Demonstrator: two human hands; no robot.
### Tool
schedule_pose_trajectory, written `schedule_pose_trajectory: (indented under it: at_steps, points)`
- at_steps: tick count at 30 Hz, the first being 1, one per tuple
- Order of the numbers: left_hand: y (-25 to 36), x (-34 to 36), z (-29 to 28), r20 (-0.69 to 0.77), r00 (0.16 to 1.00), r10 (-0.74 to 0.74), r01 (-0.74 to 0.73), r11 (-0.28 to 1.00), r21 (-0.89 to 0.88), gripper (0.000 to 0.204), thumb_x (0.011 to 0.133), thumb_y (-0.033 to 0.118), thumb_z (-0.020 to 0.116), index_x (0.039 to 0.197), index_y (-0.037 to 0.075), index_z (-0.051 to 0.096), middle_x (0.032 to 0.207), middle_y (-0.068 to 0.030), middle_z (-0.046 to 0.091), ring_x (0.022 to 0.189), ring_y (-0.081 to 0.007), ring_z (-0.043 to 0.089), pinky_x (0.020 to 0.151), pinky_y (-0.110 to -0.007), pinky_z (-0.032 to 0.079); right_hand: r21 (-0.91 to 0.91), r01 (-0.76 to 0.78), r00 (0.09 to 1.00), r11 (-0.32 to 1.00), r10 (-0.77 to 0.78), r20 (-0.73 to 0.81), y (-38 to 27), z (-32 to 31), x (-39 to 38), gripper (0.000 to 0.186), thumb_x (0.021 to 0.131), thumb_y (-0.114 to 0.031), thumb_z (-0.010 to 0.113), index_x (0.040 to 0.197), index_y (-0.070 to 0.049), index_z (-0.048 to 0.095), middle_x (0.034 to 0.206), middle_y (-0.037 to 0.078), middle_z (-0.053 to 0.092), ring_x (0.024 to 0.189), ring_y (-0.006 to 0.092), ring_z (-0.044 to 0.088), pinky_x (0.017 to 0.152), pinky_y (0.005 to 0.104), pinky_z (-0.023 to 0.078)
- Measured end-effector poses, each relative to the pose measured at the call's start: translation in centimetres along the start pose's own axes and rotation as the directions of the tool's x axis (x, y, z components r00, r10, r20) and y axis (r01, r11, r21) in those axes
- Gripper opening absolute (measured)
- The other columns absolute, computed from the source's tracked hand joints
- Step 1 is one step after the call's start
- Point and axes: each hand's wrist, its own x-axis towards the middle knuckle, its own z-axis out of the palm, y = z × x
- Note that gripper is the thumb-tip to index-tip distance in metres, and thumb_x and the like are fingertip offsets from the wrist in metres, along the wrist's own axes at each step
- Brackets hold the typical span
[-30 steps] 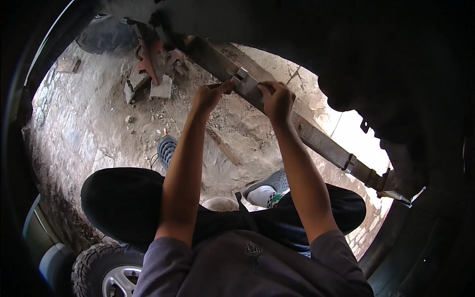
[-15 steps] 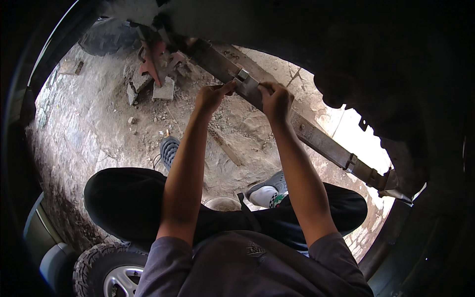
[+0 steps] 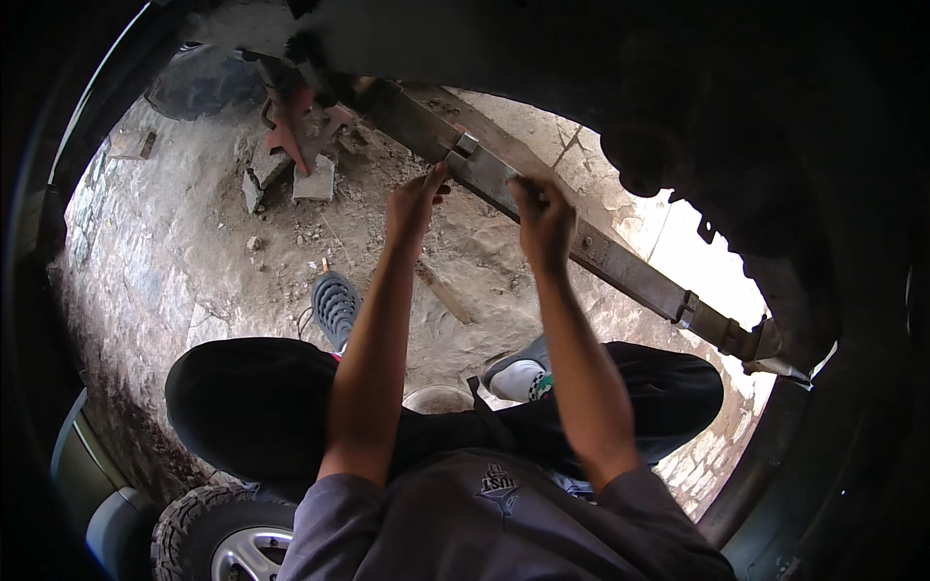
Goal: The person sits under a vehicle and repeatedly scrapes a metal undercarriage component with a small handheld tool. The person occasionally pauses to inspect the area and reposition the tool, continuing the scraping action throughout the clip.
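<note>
A long, dark, rusty leaf spring [image 3: 620, 266] slants from the upper left down to the right in front of me. Against its middle lies a flat grey metal plate [image 3: 487, 175], with a shiny metal clip [image 3: 467, 144] at its upper left end. My left hand [image 3: 415, 205] is closed, thumb and fingers pinched at the plate's left end. At the other end, the curled fingers of my right hand [image 3: 548, 218] grip the plate's edge. The undersides of the fingertips are partly hidden.
A red metal stand [image 3: 290, 131] rises near pale blocks [image 3: 315, 180] at the upper left. A narrow strip [image 3: 444, 293] lies on the dusty ground between my arms. A wheel [image 3: 228, 533] is at the lower left. Dark vehicle bodywork [image 3: 736, 107] overhangs the upper right.
The plate has turned to lie more nearly along the spring. My left hand has shifted a little, with its thumb pointing up, and my right hand has moved slightly down.
</note>
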Motion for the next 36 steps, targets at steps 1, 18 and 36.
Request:
schedule_pose_trajectory:
  at_steps: [1, 18, 36]
  points:
    - [-1.0, -1.0, 0.3, -0.023, 0.999, -0.048, 0.047, 0.998, -0.037, 0.061, 0.096, 0.063, 0.070, 0.097, 0.003, 0.082, 0.082, -0.0056, 0.076, 0.077, -0.0136, 0.066, 0.075, -0.031, 0.049, 0.124, 0.020, 0.998, 0.992, -0.012, -0.067, -0.9, -0.7, -3.0, 0.028, 0.097, -0.034, 0.079, 0.104, -0.007, 0.080, 0.093, 0.007, 0.080, 0.081, 0.0155, 0.073, 0.077, 0.0301, 0.055]
    - [-16.1, -6.0, -0.4, 0.316, 0.901, -0.298, 0.420, 0.782, -0.460, 0.028, 0.109, 0.036, 0.058, 0.104, 0.010, 0.068, 0.093, -0.0044, 0.069, 0.079, -0.0189, 0.067, 0.070, -0.033, 0.055, 0.105, -0.130, 0.990, 0.986, 0.124, 0.066, 5.4, 6.1, -17.1, 0.036, 0.101, -0.025, 0.066, 0.135, -0.014, 0.067, 0.138, 0.015, 0.065, 0.131, 0.0355, 0.057, 0.112, 0.0489, 0.040]
    - [-18.1, -5.7, -5.6, -0.158, 0.904, -0.398, 0.412, 0.909, 0.063, 0.031, 0.088, 0.029, 0.083, 0.094, 0.002, 0.071, 0.079, -0.0065, 0.069, 0.060, -0.0168, 0.065, 0.058, -0.034, 0.050, -0.476, 0.145, 0.876, 0.867, 0.112, 0.470, 12.3, 8.8, -19.9, 0.053, 0.084, -0.023, 0.080, 0.133, -0.014, 0.064, 0.119, 0.012, 0.066, 0.117, 0.0330, 0.063, 0.098, 0.0492, 0.043]
